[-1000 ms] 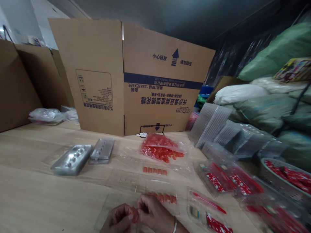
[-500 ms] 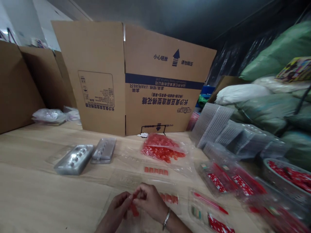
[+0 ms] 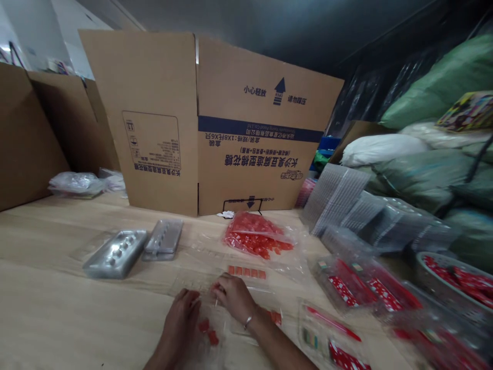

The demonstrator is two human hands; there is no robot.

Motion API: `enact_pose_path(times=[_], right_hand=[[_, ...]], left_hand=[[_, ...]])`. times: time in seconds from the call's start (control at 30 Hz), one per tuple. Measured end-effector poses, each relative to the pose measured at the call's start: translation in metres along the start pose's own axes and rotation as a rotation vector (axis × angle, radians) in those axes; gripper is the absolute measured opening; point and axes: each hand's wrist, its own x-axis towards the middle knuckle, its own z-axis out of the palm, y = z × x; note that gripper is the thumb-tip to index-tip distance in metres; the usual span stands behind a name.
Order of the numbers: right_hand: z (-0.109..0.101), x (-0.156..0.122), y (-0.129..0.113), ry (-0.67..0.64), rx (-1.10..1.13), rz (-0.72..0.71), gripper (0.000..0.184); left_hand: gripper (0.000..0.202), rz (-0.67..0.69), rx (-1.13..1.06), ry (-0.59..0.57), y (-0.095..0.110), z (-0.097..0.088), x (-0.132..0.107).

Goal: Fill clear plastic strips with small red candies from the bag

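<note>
Nearest, well in front of the bag of red pieces, two loose red pieces are lying askew over a clear plastic tray. The left hand is resting at that tray with its fingers curled; whether they are gripping anything, I cannot tell. The right hand, between the tray and the bag, is bunching its fingertips together; what, if anything, they are pinching is too blurred to tell.

Beyond the right forearm, nearer than the bag, more red pieces are showing, partly hidden. Right of these and nearer than the bag, another tray is holding a red stick and a spotted packet. Just in front of the bag, five red pieces are sitting in an even row.

The work is looking partly done: the five-piece row seems complete, the loose pair seems unplaced, and the bag is holding plenty more. Left of the bag, two stacks of trays are waiting. Behind the bag, a large cardboard box is standing.
</note>
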Motion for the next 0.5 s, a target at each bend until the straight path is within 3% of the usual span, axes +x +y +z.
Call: enact_pose_path(times=[0.13, 0.23, 0.3, 0.43, 0.5], right_hand=[[0.0, 0.012, 0.001, -0.098, -0.117, 0.008, 0.013], [-0.002, 0.015, -0.007, -0.144, -0.221, 0.032, 0.02], [-0.005, 0.018, -0.011, -0.172, -0.28, 0.047, 0.022], [-0.011, 0.027, -0.016, -0.234, -0.333, 0.057, 0.018], [-0.012, 0.029, -0.02, -0.248, -0.359, 0.056, 0.017]], left_hand=[[0.023, 0.079, 0.189, -0.082, 0.003, -0.01, -0.01], [0.023, 0.153, 0.537, -0.287, 0.013, -0.011, -0.02], [0.024, 0.167, 0.614, -0.353, 0.017, -0.006, -0.023], [0.024, 0.179, 0.514, -0.298, 0.007, 0.002, -0.025], [0.024, 0.162, 0.365, -0.213, -0.005, 0.0, -0.025]])
